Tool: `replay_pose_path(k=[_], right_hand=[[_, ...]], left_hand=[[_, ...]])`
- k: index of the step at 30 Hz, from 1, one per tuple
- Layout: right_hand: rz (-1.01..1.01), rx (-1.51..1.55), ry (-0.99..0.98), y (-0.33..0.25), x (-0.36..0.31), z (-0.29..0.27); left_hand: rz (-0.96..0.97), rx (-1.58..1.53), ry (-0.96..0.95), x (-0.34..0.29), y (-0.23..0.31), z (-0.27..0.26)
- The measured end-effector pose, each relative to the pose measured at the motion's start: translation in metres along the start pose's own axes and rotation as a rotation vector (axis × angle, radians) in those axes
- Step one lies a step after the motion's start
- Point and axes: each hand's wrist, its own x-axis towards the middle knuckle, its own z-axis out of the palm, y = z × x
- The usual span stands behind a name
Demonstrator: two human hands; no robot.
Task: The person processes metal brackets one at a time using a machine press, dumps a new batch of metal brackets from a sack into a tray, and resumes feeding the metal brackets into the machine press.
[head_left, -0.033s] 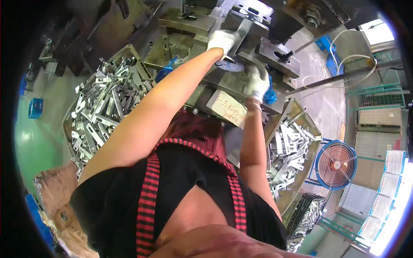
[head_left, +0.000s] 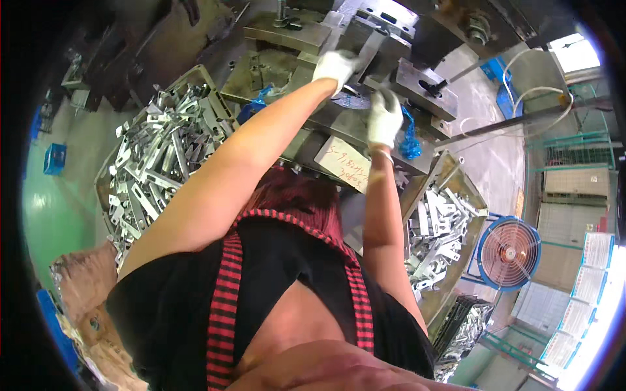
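We take the whole view as a clock face. The grey metal strip [head_left: 372, 49] is between 12 and 1 o'clock, lying along the dark steel fixture [head_left: 352, 40], its length tilted toward 1 o'clock. The left hand [head_left: 334, 70], in a white glove, is just beside the near end of this strip, a little past 12 o'clock. Its fingertips are blurred, so we cannot tell if they pinch the strip or only touch it. The right hand [head_left: 385, 122], gloved also, is between 1 and 2 o'clock, its fingers pointing upward near a steel block [head_left: 427, 90]. We cannot tell if these fingers are pressed together on something.

Just beside the right hand, at 2 o'clock, we see crumpled blue plastic [head_left: 409, 141]. A pale card [head_left: 340, 163] with red handwriting is fixed below the hands, near the centre. Toward 10 o'clock there is a tub [head_left: 215, 106] heaped with metal parts [head_left: 140, 195]; at 3 o'clock, a second tub [head_left: 467, 179] holds similar pieces [head_left: 440, 225]. Farther out, between 3 and 4 o'clock, stands a round blue fan [head_left: 510, 253], and at 9 o'clock we find a small blue box [head_left: 54, 161].
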Motion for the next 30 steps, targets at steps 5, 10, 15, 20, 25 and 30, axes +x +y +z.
replay_pose_path(k=[5,10,15,20,25,30], right_hand=[[-0.164,-0.556,-0.199,-0.026,0.044,0.056],[-0.139,-0.629,-0.294,-0.013,0.064,0.061],[-0.073,-0.443,-0.252,0.033,0.082,0.07],[-0.015,-0.344,-0.304,0.031,0.077,0.078],[-0.022,-0.374,-0.28,0.034,0.078,0.076],[-0.088,-0.51,-0.213,0.018,0.074,0.076]], left_hand=[[-0.378,-0.273,-0.177,-0.118,0.015,-0.078],[-0.424,0.174,-0.155,-0.209,-0.026,-0.191],[-0.767,0.903,0.069,-0.232,-0.032,-0.267],[-0.824,1.088,-0.051,-0.222,-0.074,-0.281],[-0.69,0.937,-0.038,-0.211,-0.077,-0.306],[-0.623,0.05,0.455,-0.189,-0.058,-0.341]])
